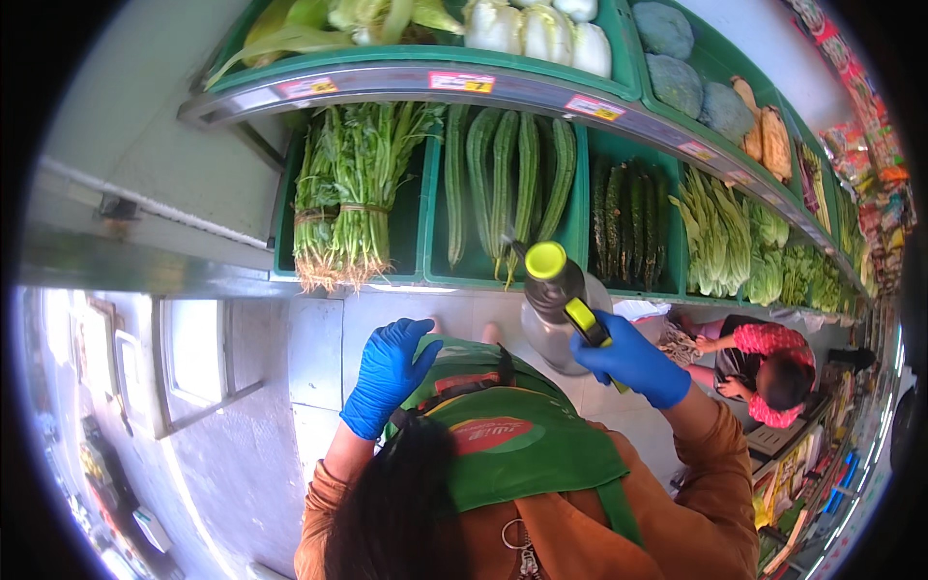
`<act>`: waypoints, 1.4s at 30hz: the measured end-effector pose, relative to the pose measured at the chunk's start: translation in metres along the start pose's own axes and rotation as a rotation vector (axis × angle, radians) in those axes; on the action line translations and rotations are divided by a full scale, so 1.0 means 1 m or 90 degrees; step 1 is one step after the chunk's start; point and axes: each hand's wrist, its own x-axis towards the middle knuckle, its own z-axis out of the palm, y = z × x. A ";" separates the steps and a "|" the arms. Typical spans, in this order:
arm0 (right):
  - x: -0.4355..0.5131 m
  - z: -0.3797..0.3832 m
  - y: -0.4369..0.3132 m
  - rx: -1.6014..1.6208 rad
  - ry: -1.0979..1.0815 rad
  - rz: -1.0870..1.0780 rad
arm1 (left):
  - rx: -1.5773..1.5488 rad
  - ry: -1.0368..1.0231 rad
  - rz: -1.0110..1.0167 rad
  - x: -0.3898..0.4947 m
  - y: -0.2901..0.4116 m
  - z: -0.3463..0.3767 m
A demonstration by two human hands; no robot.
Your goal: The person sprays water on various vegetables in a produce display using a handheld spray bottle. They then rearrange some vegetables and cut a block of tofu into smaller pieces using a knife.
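Note:
My right hand [634, 362], in a blue glove, grips the handle of a pump sprayer [554, 293] with a grey translucent tank and yellow-green fittings. Its nozzle [518, 245] points at a green crate of long ridged gourds [504, 181], and a faint blur like mist shows at the tip. Also gloved in blue, my left hand [388, 377] hangs before my green apron [500, 435]. Its fingers are partly bent, the thumb stands apart, and nothing is seen in it. Bundled leafy greens with roots [355, 196] lie beyond the left hand; dark cucumbers [629, 225] lie right of the gourds.
An upper shelf edge [406, 81] with price tags overhangs the crates. Above it are napa cabbages [529, 32] and dark round squashes [674, 83]. Leafy lettuce [714, 232] continues to the right. A seated person in a red top [776, 362] is at my right, near stocked shelves.

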 end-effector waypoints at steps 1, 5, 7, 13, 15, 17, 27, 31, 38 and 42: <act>0.007 0.006 -0.011 -0.009 0.001 -0.037 | -0.009 0.011 -0.008 -0.004 -0.002 -0.001; 0.028 0.029 -0.048 -0.001 -0.022 -0.111 | -0.029 0.043 -0.055 -0.020 -0.003 -0.009; 0.033 0.036 -0.063 -0.018 -0.066 -0.129 | -0.013 0.053 -0.085 -0.026 -0.004 -0.014; 0.047 0.060 -0.078 0.023 -0.148 -0.087 | -0.013 0.086 -0.156 -0.046 -0.023 -0.033; 0.054 0.070 -0.071 0.073 -0.159 -0.060 | -0.023 0.083 -0.173 -0.051 -0.035 -0.037; 0.057 0.075 -0.060 0.121 -0.128 -0.004 | -0.049 0.065 -0.194 -0.051 -0.047 -0.040; -0.003 0.055 0.013 0.398 0.263 -0.083 | -0.138 -0.140 -0.014 0.030 -0.081 -0.014; -0.041 0.031 0.039 0.515 0.397 -0.050 | -0.128 -0.201 0.113 0.080 -0.068 0.027; -0.095 -0.047 0.090 0.533 0.405 0.023 | -0.571 -0.704 -0.523 0.129 0.006 0.197; -0.106 -0.108 0.128 0.547 0.342 0.008 | -0.636 -0.865 -0.833 0.134 0.079 0.292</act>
